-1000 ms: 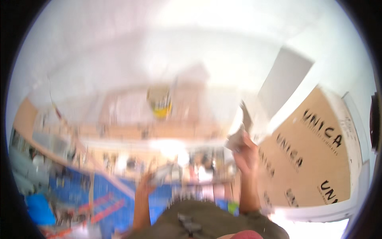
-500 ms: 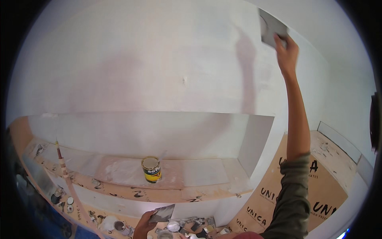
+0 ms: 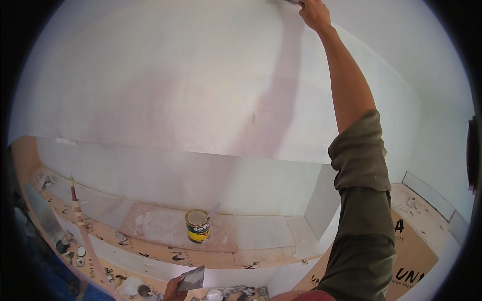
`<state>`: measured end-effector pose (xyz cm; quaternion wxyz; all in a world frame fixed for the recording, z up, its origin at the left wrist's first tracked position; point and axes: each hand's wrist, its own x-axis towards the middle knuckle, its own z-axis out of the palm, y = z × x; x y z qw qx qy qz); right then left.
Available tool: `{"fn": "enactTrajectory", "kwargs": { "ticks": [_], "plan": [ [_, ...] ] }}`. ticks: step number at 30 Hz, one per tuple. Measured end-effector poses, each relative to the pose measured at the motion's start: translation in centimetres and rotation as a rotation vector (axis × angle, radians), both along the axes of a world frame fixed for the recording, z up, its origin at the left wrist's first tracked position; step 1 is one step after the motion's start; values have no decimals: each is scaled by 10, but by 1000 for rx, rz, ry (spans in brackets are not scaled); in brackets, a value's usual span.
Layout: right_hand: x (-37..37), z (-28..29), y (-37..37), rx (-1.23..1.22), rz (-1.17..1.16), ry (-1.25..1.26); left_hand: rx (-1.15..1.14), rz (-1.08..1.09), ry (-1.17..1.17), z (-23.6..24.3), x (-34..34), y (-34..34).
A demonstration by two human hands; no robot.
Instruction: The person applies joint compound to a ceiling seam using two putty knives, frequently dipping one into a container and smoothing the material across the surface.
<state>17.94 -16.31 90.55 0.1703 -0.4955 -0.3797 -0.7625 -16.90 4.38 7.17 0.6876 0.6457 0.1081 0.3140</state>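
High at the top edge, my right hand [image 3: 316,15] grips a flat putty knife [image 3: 291,2] against the upper part of the white wall [image 3: 201,75]. Only a sliver of that blade shows; the rest is cut off by the frame. Low down near the bottom edge, my left hand [image 3: 174,290] holds a second flat metal blade, a putty knife [image 3: 192,279], tilted away from the wall. An opened yellow and black can [image 3: 198,232] stands on the ledge, with a pale stick or spatula [image 3: 215,208] leaning out of it.
The recessed ledge [image 3: 261,232] runs along the wall below. A thin pole [image 3: 80,220] rises at the left. Tools and small containers [image 3: 236,292] clutter a lower surface. Brown printed covering [image 3: 411,251] hangs at the right, under a dusty shelf [image 3: 416,203].
My right hand has moved up and left along the wall with its putty knife. The left hand has dropped slightly and shifted left. The whole view has shifted a little.
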Motion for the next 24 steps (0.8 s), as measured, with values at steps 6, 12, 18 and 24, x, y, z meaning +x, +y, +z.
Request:
{"fn": "enactTrajectory", "kwargs": {
  "ticks": [6,12,18,24],
  "plan": [
    [28,8,10,36,-207,19,-923,-188,77,8,4,18],
    [45,-19,19,26,-255,1,-403,-107,84,14,15,26],
    [48,-96,22,10,-196,21,-390,-115,91,44,26,24],
    [31,-223,1,-93,-112,14,-772,-383,85,69,69,8]
  ]
}}
